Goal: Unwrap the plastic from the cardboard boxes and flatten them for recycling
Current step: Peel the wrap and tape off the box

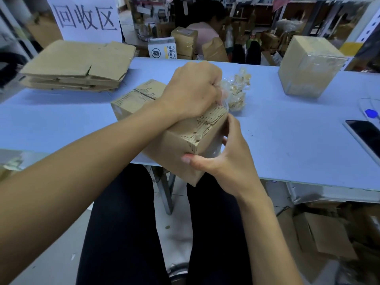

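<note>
Presently my left hand (191,93) grips the plastic (236,93) at frame centre while my right hand (222,161) clasps the box (185,138); I judge a sharp tug could snap the film or jerk the box free.

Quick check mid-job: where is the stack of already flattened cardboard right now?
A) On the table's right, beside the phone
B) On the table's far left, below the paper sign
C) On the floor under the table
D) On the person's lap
B: the flattened cardboard stack lies on the far left of the table, just below the paper sign; the phone lies alone at the right edge.
</note>
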